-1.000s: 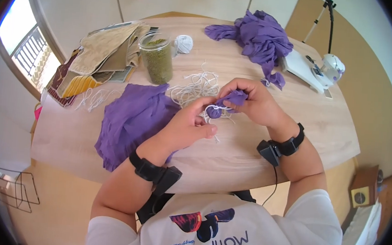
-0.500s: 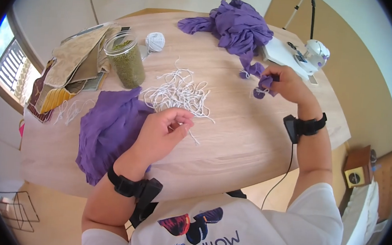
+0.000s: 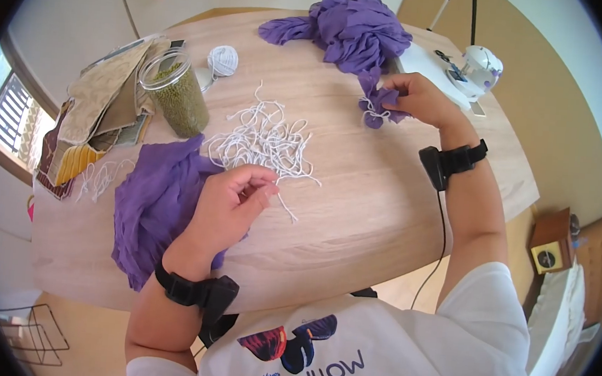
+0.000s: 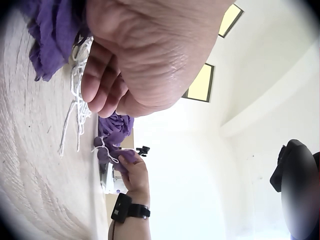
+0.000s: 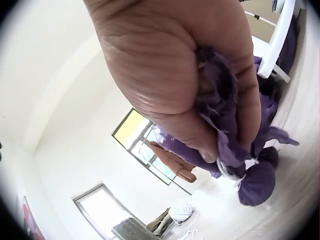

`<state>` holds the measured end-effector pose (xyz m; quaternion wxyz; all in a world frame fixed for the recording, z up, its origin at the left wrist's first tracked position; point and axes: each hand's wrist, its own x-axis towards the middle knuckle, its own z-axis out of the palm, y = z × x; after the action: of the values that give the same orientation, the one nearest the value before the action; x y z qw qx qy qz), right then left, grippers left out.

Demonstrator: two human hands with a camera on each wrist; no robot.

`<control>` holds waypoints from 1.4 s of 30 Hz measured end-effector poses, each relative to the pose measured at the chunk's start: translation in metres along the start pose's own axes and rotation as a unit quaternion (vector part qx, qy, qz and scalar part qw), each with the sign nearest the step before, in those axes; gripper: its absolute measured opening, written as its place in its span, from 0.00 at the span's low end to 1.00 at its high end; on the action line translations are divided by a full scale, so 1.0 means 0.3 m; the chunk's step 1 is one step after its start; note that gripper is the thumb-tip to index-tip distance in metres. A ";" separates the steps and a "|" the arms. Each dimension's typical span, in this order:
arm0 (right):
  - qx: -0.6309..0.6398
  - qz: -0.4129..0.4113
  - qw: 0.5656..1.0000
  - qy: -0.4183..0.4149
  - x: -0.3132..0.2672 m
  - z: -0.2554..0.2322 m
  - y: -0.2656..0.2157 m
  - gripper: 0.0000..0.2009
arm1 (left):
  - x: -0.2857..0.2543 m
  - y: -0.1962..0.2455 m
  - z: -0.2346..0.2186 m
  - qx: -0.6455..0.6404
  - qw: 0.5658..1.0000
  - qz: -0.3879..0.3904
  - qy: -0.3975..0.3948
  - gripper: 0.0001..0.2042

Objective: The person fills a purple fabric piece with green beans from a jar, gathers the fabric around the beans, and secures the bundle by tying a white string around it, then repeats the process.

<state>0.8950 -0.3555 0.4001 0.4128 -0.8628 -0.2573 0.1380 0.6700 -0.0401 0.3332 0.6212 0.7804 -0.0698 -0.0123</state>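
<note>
At the right side of the table my right hand (image 3: 429, 99) pinches a strip of purple cloth (image 3: 377, 93) between thumb and fingers. White string is tied around the cloth, and a small round purple bundle (image 5: 257, 185) bulges below the knot. My left hand (image 3: 228, 200) hovers with loosely curled fingers, nothing visible in its grasp. It is beside a tangled heap of white strings (image 3: 266, 139), its fingertips near one string end. Under and left of that wrist lies a crumpled purple cloth (image 3: 154, 208).
A large purple cloth heap (image 3: 359, 33) lies at the back, next to a white sewing machine (image 3: 481, 69). A handled jar of green beans (image 3: 180, 101), a ball of white string (image 3: 222, 61) and stacked fabric samples (image 3: 103, 98) stand at the left.
Both hands were together at the tied purple bundle. My right hand has carried it away to the right and back, near the purple heap; the left hand has let go and stays by the strings.
</note>
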 end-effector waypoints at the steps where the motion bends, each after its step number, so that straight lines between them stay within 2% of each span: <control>1: 0.011 -0.012 1.000 -0.003 0.008 0.007 -0.004 0.06 | 0.001 -0.002 -0.001 0.002 1.000 0.001 0.000 0.11; 5: -0.030 -0.077 0.997 0.001 0.041 0.054 -0.071 0.05 | 0.001 -0.013 0.003 0.000 1.000 0.020 0.007 0.10; 8: -0.128 -0.102 0.986 0.044 0.111 0.075 -0.062 0.06 | -0.001 -0.005 -0.001 0.005 1.000 0.007 0.006 0.10; 11: -0.310 -0.121 0.937 0.106 0.142 0.087 -0.079 0.10 | 0.000 -0.005 -0.006 0.007 1.000 0.009 0.007 0.10; 14: -0.364 -0.079 0.925 0.077 0.182 0.082 -0.058 0.15 | -0.001 -0.002 -0.006 0.005 1.000 0.015 0.012 0.10; 17: -0.370 -0.082 0.922 0.079 0.204 0.075 -0.032 0.17 | -0.001 -0.004 -0.007 0.009 1.000 0.022 0.016 0.10; 20: -0.275 -0.104 0.953 0.078 0.202 0.048 -0.043 0.19 | -0.003 0.001 -0.009 0.024 0.999 0.025 0.016 0.10; 21: -0.262 -0.122 0.951 0.109 0.197 0.047 -0.054 0.19 | -0.003 0.001 -0.010 0.029 0.999 0.025 0.014 0.10; 23: -0.234 -0.157 0.944 0.170 0.177 0.047 -0.082 0.19 | -0.003 0.000 -0.009 0.036 0.999 0.036 0.018 0.10; 26: -0.230 -0.225 0.910 0.260 0.154 0.060 -0.151 0.17 | -0.006 0.005 -0.002 0.045 0.997 0.055 0.025 0.08; 28: -0.227 -0.265 0.893 0.283 0.124 0.083 -0.204 0.16 | -0.018 0.034 0.001 0.059 0.997 0.052 0.019 0.05; 29: -0.224 -0.288 0.884 0.292 0.108 0.102 -0.229 0.15 | -0.022 0.043 0.004 0.057 0.993 0.099 -0.003 0.05; 32: -0.160 -0.297 0.922 0.188 0.055 0.221 -0.291 0.12 | -0.053 0.089 0.012 0.077 0.971 0.222 -0.055 0.03; 35: -0.151 -0.394 0.905 0.058 0.011 0.386 -0.345 0.08 | -0.088 0.131 0.043 0.102 0.943 0.303 -0.098 0.02; 38: -0.154 -0.383 0.909 -0.052 -0.024 0.536 -0.425 0.08 | -0.122 0.164 0.076 0.155 0.912 0.365 -0.109 0.03; 42: -0.104 -0.386 0.913 -0.086 0.025 0.698 -0.534 0.08 | -0.167 0.225 0.074 0.185 0.887 0.412 -0.092 0.05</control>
<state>0.7539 -0.1328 0.3954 0.3184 -0.7194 -0.6172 0.0141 0.6118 -0.0702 0.3903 0.4058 0.7774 -0.4428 0.1866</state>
